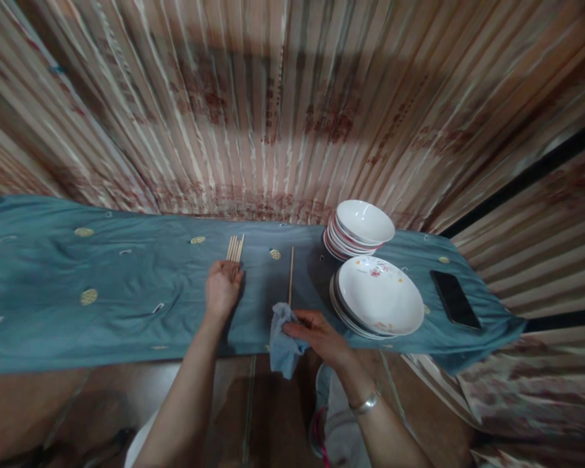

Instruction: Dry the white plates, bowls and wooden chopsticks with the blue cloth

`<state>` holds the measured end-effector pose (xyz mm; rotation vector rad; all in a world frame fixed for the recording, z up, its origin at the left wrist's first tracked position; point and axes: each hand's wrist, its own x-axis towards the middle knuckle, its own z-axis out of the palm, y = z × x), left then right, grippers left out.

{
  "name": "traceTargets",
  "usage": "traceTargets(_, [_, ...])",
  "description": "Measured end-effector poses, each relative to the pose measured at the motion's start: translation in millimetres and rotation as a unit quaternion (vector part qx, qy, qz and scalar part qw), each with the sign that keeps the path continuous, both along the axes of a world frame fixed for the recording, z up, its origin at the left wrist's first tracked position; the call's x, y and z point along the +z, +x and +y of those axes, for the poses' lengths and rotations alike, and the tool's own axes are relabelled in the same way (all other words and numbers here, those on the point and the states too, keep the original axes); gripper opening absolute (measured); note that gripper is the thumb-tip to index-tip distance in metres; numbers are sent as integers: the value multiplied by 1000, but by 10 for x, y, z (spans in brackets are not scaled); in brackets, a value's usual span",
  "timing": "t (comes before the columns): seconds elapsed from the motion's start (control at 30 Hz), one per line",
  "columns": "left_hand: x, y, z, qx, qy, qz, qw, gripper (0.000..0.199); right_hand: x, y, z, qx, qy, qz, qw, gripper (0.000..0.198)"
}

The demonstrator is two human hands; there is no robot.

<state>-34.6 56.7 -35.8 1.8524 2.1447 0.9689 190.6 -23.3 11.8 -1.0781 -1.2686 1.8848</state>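
Observation:
My left hand (223, 287) is closed over the lower part of several light wooden chopsticks (234, 248), at the middle of the covered table. Their upper ends stick out side by side beyond my fingers, pointing to the table's back edge. My right hand (316, 331) pinches a crumpled light-blue cloth (283, 354) at the front edge. From the top of this cloth a single chopstick (291, 276) points toward the back; its lower end is hidden, so I cannot tell whether my fingers grip it through the cloth.
Right of my right hand stands a stack of white plates (380, 299) with a floral pattern. Behind it is a stack of white bowls (365, 222). A black phone (454, 299) lies farther right on the teal tablecloth (127, 279). A pleated curtain (253, 117) hangs behind the table.

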Motion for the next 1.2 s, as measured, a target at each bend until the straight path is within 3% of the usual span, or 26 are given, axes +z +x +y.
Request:
traceTargets(0.27, [-33, -74, -82, -13, -75, 73, 994, 20, -43, -94, 1, -8, -17, -1, 1000, 40])
traceTargets(0.77, [-57, -92, -119, -30, -32, 69, 997, 14, -104, -252, 57, -13, -13, 11, 1000, 44])
traceTargets(0.87, [-32, -127, -120, -17, -22, -3, 1000, 13, -112, -262, 80, -42, -10, 20, 999, 45])
traceTargets(0.93, [8, -150, -113, 5, -18, -115, 993, 10, -132, -268, 105, -77, -14, 26, 997, 46])
traceTargets(1.03, [101, -134, -130, 17, -13, -274, 962, 12, -187, -288, 149, -135, -24, 28, 990, 46])
traceTargets(1.13, [222, -28, -238, -15, -23, -335, 942, 26, -248, -325, 192, -187, -23, 41, 981, 44])
traceTargets(1.2, [302, 72, -359, -62, -29, -434, 898, 32, -278, -353, 214, -213, -11, 56, 975, 41])
